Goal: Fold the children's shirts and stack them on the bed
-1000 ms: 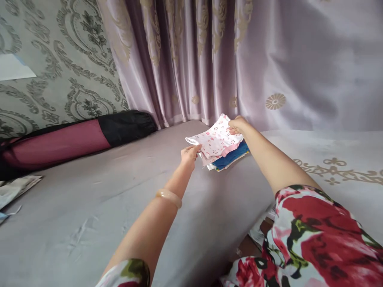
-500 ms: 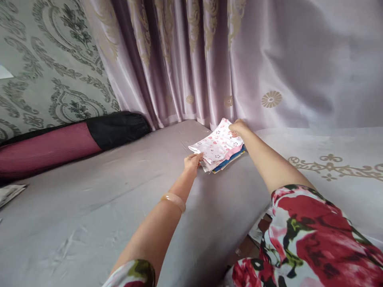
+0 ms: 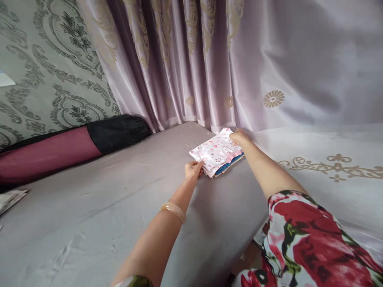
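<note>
A white garment with a pink floral print and pink trim (image 3: 215, 150) lies flat on top of a small folded pile. Blue fabric (image 3: 229, 164) and pale layers show beneath its near edge. At the pile's left corner, my left hand (image 3: 194, 169) is closed on the printed garment, thumb on top; how many layers it pinches is hidden. My right hand (image 3: 238, 137) is closed on the right far corner of the same garment, fingertips partly hidden. A pale bangle (image 3: 174, 211) sits on my left forearm.
The pile rests on a grey sheeted bed (image 3: 98, 215). Pink-mauve curtains (image 3: 185, 71) hang behind it, and sheer white curtain fabric (image 3: 314, 147) is at right. A long black and maroon bundle (image 3: 116, 133) lies along the wall. Folded papers or cloth (image 3: 12, 198) lie at far left.
The printed garment's far edge has come down, and it now lies flatter over the pile. Both hands have lowered slightly, still at its corners. Less of the lower layers shows.
</note>
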`<state>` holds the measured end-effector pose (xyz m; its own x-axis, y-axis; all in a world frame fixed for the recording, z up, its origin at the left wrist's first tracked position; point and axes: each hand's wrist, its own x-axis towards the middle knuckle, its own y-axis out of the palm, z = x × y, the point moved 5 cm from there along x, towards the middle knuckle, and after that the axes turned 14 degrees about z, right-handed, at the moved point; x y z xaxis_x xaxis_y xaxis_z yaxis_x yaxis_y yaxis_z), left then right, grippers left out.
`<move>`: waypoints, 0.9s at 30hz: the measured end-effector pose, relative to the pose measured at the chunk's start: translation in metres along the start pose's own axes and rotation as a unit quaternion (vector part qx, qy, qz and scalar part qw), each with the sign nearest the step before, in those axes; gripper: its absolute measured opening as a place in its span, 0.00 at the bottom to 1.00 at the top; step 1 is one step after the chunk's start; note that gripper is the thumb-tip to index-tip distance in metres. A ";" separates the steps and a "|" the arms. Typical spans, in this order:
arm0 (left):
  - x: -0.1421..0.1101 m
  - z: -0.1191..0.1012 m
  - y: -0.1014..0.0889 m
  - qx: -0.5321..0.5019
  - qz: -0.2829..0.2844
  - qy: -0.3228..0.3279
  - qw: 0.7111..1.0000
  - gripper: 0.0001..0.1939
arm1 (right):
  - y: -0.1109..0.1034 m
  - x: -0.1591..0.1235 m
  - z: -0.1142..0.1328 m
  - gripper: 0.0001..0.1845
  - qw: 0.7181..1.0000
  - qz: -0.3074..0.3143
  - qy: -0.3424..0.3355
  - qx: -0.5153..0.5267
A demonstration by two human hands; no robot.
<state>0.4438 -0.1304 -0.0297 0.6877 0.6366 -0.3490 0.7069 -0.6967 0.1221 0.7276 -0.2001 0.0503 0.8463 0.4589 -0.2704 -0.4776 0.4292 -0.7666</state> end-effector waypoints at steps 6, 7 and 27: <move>-0.001 0.005 0.002 0.059 0.000 -0.015 0.998 0.14 | 0.016 -0.028 -0.006 0.20 0.969 -0.124 -0.044 -0.210; 0.000 0.006 0.002 0.065 0.001 -0.010 0.998 0.13 | 0.022 -0.031 -0.009 0.22 0.960 -0.141 -0.067 -0.234; -0.006 0.021 -0.010 -0.027 0.045 0.065 0.997 0.20 | 0.105 -0.098 0.027 0.30 0.927 -0.001 -0.226 -0.299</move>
<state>0.4289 -0.1343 -0.0481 0.7615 0.6126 -0.2117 0.6473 -0.7357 0.1992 0.5884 -0.1788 0.0115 0.5975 0.7956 -0.0999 -0.1452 -0.0152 -0.9893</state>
